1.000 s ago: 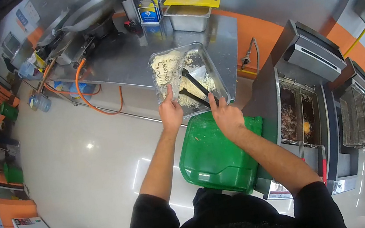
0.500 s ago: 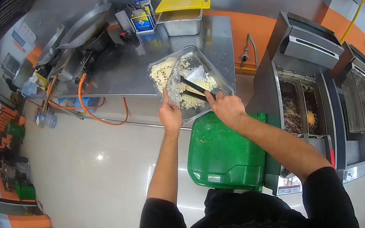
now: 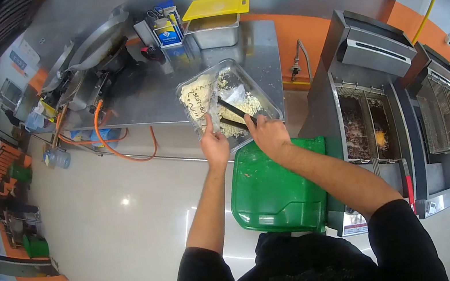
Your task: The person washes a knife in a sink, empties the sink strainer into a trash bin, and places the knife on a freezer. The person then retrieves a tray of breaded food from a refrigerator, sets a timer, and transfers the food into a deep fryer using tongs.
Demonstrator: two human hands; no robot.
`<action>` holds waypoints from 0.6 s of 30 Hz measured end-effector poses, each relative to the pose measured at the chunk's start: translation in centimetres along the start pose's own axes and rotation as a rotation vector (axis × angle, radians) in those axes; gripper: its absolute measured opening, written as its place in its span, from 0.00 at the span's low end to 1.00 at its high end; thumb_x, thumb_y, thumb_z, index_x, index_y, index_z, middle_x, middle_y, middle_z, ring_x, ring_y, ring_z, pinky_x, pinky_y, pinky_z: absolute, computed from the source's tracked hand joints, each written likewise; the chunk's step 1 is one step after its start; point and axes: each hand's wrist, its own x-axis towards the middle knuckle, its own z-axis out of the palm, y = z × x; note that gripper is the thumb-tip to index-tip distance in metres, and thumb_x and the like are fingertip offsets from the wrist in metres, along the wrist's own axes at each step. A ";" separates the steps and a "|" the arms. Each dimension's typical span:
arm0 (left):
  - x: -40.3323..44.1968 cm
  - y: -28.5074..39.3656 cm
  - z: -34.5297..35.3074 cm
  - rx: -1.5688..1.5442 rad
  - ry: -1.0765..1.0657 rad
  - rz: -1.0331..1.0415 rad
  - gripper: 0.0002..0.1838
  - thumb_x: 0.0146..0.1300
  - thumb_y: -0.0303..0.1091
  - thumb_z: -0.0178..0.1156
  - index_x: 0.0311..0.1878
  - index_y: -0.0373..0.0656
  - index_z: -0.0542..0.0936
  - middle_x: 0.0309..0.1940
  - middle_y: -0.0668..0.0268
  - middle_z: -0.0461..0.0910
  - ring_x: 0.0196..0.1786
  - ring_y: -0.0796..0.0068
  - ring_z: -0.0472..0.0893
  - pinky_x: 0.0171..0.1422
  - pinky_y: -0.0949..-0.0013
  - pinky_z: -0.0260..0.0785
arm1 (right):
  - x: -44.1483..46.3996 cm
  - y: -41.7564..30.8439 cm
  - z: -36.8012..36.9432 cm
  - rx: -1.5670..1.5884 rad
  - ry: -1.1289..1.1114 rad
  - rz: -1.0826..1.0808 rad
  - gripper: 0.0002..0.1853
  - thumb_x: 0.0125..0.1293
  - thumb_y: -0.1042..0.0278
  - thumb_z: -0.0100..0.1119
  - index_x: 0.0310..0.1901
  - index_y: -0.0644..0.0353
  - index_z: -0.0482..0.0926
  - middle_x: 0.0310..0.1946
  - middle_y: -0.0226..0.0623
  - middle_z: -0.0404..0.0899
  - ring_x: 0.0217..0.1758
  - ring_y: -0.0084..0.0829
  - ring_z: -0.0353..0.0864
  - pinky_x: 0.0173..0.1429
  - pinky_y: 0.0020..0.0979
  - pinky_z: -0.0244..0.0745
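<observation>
My left hand grips the lower edge of a clear plastic bag with black handwriting on it. Pale, crumbly food shows through the bag, which lies over the left side of a shallow tray. In my right hand are black tongs, their arms apart and their tips reaching towards the bag's right side. Loose pale crumbs are spread in the tray below and to the right of the tongs. Whether the tips touch the bag or the crumbs I cannot tell.
The tray rests on a steel table, with a yellow-lidded steel container behind it. A green bin lid is just in front of me. Deep fryers stand at right, woks at back left. An orange hose hangs at left.
The bag has swung flatter and wider, so more of its handwriting shows. My right hand and the tongs have shifted slightly left, partly with the camera view.
</observation>
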 end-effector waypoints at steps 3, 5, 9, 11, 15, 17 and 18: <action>-0.4 0.8 -0.1 -0.003 -0.026 -0.022 0.34 0.49 0.17 0.50 0.65 0.41 0.66 0.13 0.60 0.66 0.18 0.78 0.67 0.26 0.70 0.64 | 1.3 -0.8 1.0 -0.027 0.032 0.019 0.30 0.61 0.69 0.49 0.66 0.58 0.60 0.39 0.41 0.74 0.32 0.31 0.82 0.30 0.30 0.77; -0.6 0.9 -0.2 0.045 -0.034 -0.001 0.35 0.49 0.17 0.50 0.66 0.42 0.66 0.13 0.62 0.65 0.18 0.79 0.66 0.26 0.71 0.64 | 2.3 -1.6 2.1 0.061 0.007 0.064 0.28 0.63 0.69 0.48 0.66 0.60 0.60 0.41 0.44 0.73 0.34 0.34 0.82 0.32 0.34 0.79; -0.7 0.3 0.0 0.003 -0.109 -0.010 0.35 0.53 0.15 0.48 0.68 0.39 0.60 0.16 0.73 0.66 0.21 0.87 0.64 0.25 0.77 0.60 | 3.4 -1.8 2.3 0.218 -0.119 0.130 0.29 0.63 0.71 0.47 0.66 0.63 0.57 0.42 0.46 0.74 0.37 0.35 0.82 0.36 0.32 0.80; -0.6 0.4 0.0 0.032 -0.066 -0.018 0.35 0.51 0.16 0.49 0.67 0.41 0.64 0.14 0.65 0.67 0.19 0.81 0.66 0.25 0.72 0.62 | 3.3 -1.1 1.9 0.240 -0.114 0.098 0.26 0.64 0.70 0.46 0.65 0.64 0.60 0.42 0.46 0.75 0.39 0.37 0.83 0.36 0.34 0.80; -0.2 0.3 -0.6 0.134 0.014 0.005 0.34 0.51 0.17 0.49 0.66 0.41 0.65 0.14 0.59 0.70 0.18 0.76 0.69 0.26 0.68 0.64 | 3.1 1.1 -0.3 0.276 -0.155 0.045 0.24 0.65 0.71 0.46 0.63 0.64 0.63 0.39 0.44 0.79 0.41 0.38 0.83 0.38 0.34 0.80; 0.4 0.0 -1.2 0.124 0.027 0.015 0.34 0.51 0.16 0.48 0.66 0.38 0.64 0.15 0.63 0.69 0.19 0.80 0.68 0.25 0.71 0.63 | 3.1 1.7 -1.1 0.230 -0.134 0.015 0.24 0.64 0.71 0.47 0.63 0.64 0.64 0.38 0.42 0.80 0.41 0.37 0.83 0.38 0.34 0.80; 0.6 -0.3 -1.4 0.120 0.034 0.019 0.34 0.51 0.16 0.48 0.67 0.37 0.63 0.15 0.66 0.69 0.19 0.82 0.67 0.25 0.72 0.63 | 3.1 2.0 -1.5 0.208 -0.125 0.000 0.24 0.64 0.71 0.48 0.62 0.64 0.64 0.38 0.42 0.81 0.41 0.37 0.83 0.38 0.34 0.80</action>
